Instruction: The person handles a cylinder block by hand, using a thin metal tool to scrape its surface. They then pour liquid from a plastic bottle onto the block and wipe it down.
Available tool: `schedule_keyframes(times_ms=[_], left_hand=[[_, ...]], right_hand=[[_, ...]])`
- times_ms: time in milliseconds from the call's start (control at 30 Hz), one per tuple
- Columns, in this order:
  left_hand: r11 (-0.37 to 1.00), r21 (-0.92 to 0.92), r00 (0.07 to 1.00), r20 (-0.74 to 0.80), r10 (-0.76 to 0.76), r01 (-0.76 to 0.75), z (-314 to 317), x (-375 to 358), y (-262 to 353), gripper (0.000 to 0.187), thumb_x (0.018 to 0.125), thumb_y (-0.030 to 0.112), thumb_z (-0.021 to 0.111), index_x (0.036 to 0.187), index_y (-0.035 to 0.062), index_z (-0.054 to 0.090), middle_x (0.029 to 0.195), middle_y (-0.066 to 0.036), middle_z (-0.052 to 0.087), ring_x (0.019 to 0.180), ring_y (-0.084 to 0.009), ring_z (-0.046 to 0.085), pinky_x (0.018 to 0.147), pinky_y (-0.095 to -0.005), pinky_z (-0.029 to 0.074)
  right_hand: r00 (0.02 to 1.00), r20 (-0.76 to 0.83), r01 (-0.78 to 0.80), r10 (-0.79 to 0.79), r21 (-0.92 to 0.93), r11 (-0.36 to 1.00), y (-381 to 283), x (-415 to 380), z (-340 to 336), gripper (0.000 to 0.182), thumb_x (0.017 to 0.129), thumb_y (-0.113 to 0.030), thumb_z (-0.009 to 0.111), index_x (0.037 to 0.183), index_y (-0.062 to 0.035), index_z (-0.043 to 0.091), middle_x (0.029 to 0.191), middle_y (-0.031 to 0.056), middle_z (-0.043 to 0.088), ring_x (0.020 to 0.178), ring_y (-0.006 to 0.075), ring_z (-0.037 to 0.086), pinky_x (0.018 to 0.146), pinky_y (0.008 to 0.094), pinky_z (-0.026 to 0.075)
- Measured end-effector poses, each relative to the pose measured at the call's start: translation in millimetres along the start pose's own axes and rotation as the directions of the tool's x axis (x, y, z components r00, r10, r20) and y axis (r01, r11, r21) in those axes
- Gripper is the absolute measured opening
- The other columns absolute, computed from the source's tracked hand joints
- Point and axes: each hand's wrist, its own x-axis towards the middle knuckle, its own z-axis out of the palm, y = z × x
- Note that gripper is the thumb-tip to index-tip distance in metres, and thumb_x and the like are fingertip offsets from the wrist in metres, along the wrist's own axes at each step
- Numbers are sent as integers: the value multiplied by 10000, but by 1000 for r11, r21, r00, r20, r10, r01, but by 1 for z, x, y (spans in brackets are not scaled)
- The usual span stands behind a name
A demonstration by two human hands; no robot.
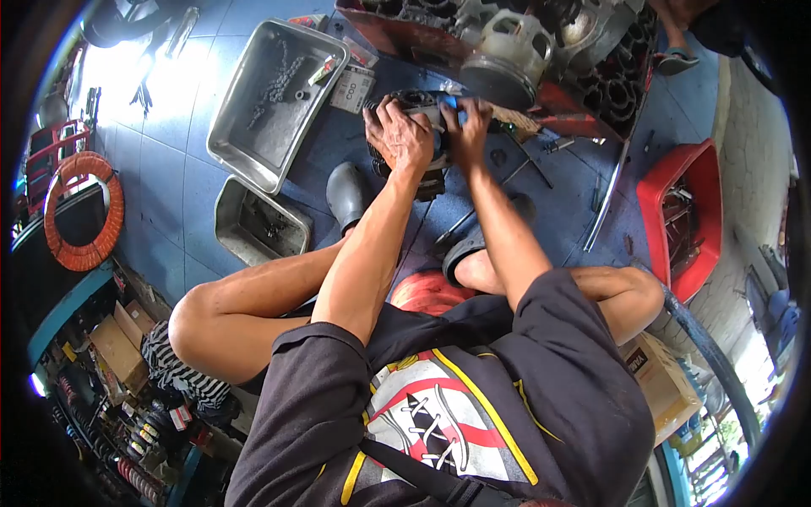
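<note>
A dark metal engine part (429, 183) stands on the blue tiled floor between my feet. My left hand (400, 135) lies over its left side with the fingers bent around the top. At its upper right, my right hand (465, 127) has curled fingers beside a small bright blue item (450, 101); whether they grip it is not clear. A white printed box (352, 89) lies just left of the part. Long thin metal tools rest on the floor to the right of my right hand.
A large metal tray (221, 127) with small parts and a smaller tray (224, 221) are at the left. Red crates (568, 106) of engine parts stand ahead. A red bin (711, 221) holds tools at the right. Another person's foot (676, 59) shows upper right.
</note>
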Motion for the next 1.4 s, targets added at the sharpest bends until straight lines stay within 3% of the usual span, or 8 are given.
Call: schedule_keyframes(times_ms=[100, 333, 533, 700, 833, 1067, 1267, 1400], left_hand=[[998, 15, 994, -92, 60, -59, 1, 4, 0, 463, 814, 233, 542, 1207, -14, 539, 1288, -167, 527, 1303, -394, 390, 1142, -503, 233], [999, 32, 999, -45, 13, -11, -1, 4, 4, 501, 814, 247, 552, 1239, -15, 514, 1333, -165, 494, 1326, -419, 342, 1135, -517, 221], [998, -53, 998, 36, -41, 43, -6, 5, 2, 545, 834, 309, 568, 1260, -23, 488, 1391, -167, 443, 1370, -455, 270, 1131, -538, 199], [863, -504, 997, -52, -49, 16, -16, 23, -44, 543, 839, 267, 662, 1258, -36, 496, 1312, -282, 480, 1240, -431, 443, 1051, -468, 363], [911, -269, 950, 81, -301, 312, -88, 41, -73, 457, 833, 224, 627, 1203, -33, 549, 1134, -287, 617, 1098, -423, 582, 965, -456, 455], [999, -14, 967, -253, -36, 33, -236, 112, -99, 543, 807, 257, 659, 1255, -19, 523, 1105, -294, 637, 1062, -445, 605, 955, -484, 461], [784, 1, 750, -289, 594, -621, -323, 228, -192, 635, 756, 122, 741, 1338, 28, 503, 1268, -201, 560, 1203, -365, 508, 1058, -418, 375], [925, -204, 945, -12, 326, -322, -370, 176, -92, 533, 829, 136, 726, 1283, -19, 495, 1267, -176, 502, 1109, -283, 541, 966, -381, 433]], right_hand=[[990, 58, -133, 131, 25, 991, 3, -30, -13, 422, 864, -368, 679, 1132, -43, 647, 1012, 181, 579, 1007, 370, 459, 976, 464, 343], [988, 29, 152, -150, -136, 979, 32, -29, 4, 209, 855, -180, 696, 971, -27, 615, 997, 144, 587, 944, 368, 530, 843, 462, 384], [932, -49, -360, 360, -265, 895, 1, -121, -73, 249, 765, -185, 778, 860, -21, 617, 944, 240, 578, 855, 409, 552, 772, 484, 436], [921, 23, -363, 390, -314, 877, 16, -78, -102, 253, 769, -198, 767, 881, -24, 623, 840, 185, 675, 821, 386, 647, 734, 450, 499], [850, 30, -491, 526, -319, 811, 34, -77, -124, 282, 757, -170, 763, 962, -6, 659, 900, 155, 698, 856, 295, 678, 780, 385, 515], [794, 21, -557, 608, -376, 740, 28, -97, -135, 332, 754, -149, 746, 1050, -15, 674, 981, 176, 708, 920, 332, 681, 840, 411, 516], [790, 136, -455, 598, -523, 720, 0, -93, -133, 291, 790, -159, 654, 1046, -26, 621, 1050, 236, 669, 987, 407, 650, 854, 479, 526], [801, 223, -328, 556, -614, 718, -56, -75, -156, 334, 810, -180, 596, 1099, -16, 634, 1116, 216, 645, 1061, 386, 619, 869, 476, 520]])
